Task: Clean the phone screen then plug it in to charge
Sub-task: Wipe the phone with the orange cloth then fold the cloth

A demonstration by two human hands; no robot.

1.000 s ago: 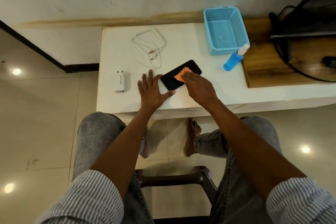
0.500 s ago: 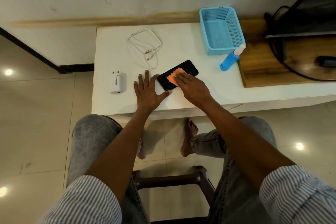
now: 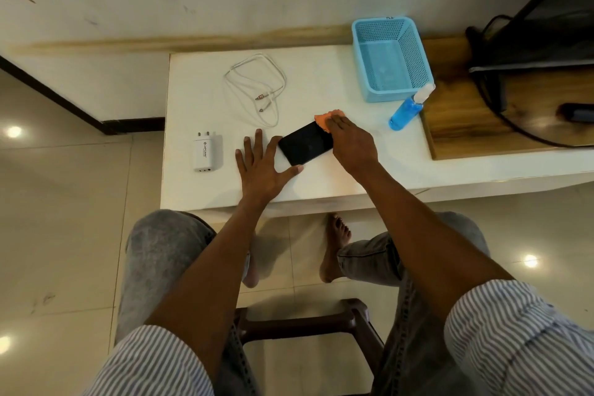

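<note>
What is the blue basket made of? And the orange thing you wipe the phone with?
The blue basket looks like moulded plastic: stiff walls full of tiny holes, smooth matte rim. The orange cloth under the right hand seems soft fabric, since it crumples at the phone's edge; the exact kind can't be told.

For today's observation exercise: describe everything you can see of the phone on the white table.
The phone is a slim black slab with a dark, glossy screen, lying flat and face up, set diagonally on the table. The left hand steadies its near end with straight fingers; the right hand presses an orange cloth on its far end.
</note>
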